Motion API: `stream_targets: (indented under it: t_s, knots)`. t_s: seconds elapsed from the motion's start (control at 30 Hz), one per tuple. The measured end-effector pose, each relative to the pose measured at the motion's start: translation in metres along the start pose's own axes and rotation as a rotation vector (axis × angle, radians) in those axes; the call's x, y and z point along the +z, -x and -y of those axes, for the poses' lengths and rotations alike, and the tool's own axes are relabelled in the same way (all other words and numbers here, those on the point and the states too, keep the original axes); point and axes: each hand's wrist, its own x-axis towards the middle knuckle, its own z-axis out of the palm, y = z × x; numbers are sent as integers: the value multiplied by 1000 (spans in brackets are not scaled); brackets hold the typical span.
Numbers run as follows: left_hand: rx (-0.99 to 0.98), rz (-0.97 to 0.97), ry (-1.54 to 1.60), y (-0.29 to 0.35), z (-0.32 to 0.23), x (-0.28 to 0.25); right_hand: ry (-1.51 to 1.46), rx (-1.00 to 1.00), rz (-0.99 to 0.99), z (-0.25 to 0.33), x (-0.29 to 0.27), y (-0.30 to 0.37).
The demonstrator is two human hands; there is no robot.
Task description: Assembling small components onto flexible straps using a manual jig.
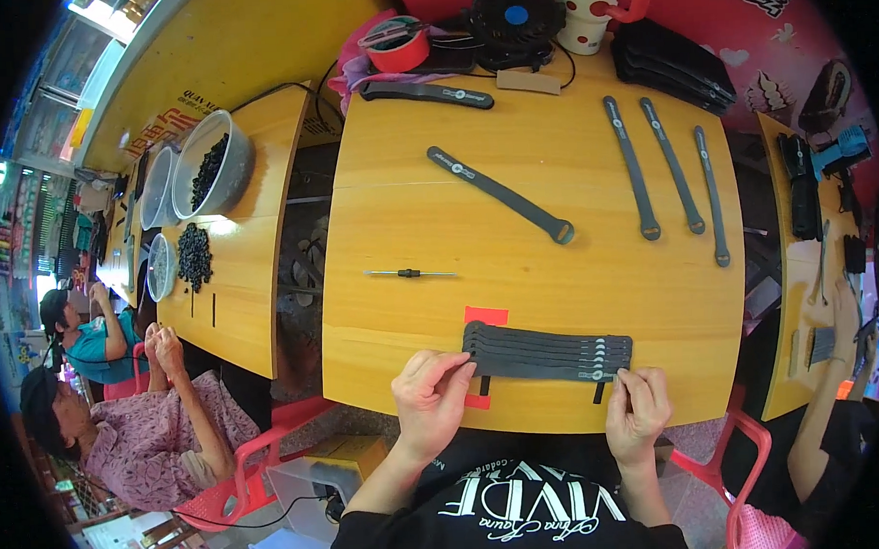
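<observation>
On the wooden counter [389,213], a fanned stack of dark straps [549,353] lies near the person's body, its strips overlapping side by side. The left hand [430,383] pinches the stack's left end between thumb and fingers; the right hand [639,405] pinches its near right corner. Red tape [487,315] shows just beyond the left end. Farther out lie a thin tool [408,273] and a single slanting strap [502,197].
</observation>
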Motion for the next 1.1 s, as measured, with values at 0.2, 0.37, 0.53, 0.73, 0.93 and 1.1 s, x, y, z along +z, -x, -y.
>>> stream_targets:
  t_s: [0.2, 0.37, 0.53, 0.73, 0.93, 1.1]
  knots:
    - [-57, -13, -7, 1, 2, 1, 11, -1, -1, 0, 1, 0]
    - [-44, -19, -11, -1, 2, 2, 13, -9, -11, 0, 1, 0]
    - [-49, -15, -22, -1, 1, 2, 13, 17, 4, 2, 0, 0]
    - [-43, -14, -37, -3, 1, 2, 20, 1, -8, 2, 1, -1]
    - [-10, -19, -71, -3, 3, 2, 31, -24, -8, 3, 1, -3]
    - [-10, -24, -73, -3, 3, 2, 31, -12, -3, 1, 1, -1]
